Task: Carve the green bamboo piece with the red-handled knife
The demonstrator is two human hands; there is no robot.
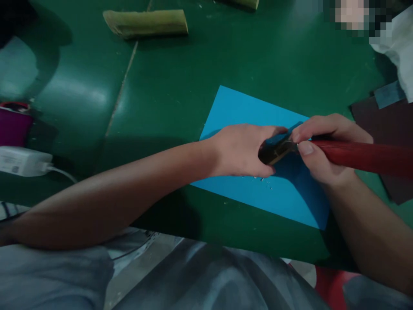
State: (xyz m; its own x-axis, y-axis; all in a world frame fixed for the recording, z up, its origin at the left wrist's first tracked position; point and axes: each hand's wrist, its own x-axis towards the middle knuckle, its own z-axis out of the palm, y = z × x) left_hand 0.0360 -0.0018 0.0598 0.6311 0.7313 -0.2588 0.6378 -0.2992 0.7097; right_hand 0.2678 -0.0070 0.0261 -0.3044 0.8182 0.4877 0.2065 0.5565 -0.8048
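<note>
My left hand (241, 148) is wrapped round a dark, rounded piece of what looks like bamboo (272, 154), pressed down over a blue sheet (258, 198). Much of the piece is hidden by my palm and fingers. From the right, my right hand (332, 148) grips a red-handled carving knife (361, 154) between thumb and fingers. Its short metal tip touches the dark piece close to my left thumb and fingers. Small shavings (263, 180) lie on the blue sheet just below my left hand.
A split bamboo length (148, 23) lies at the back of the green table (167, 103); another bamboo end (247, 3) shows farther off. On the left are a white charger (26, 161) with a cable and a purple pouch (14, 127). A dark board (387, 125) lies at right, near another person.
</note>
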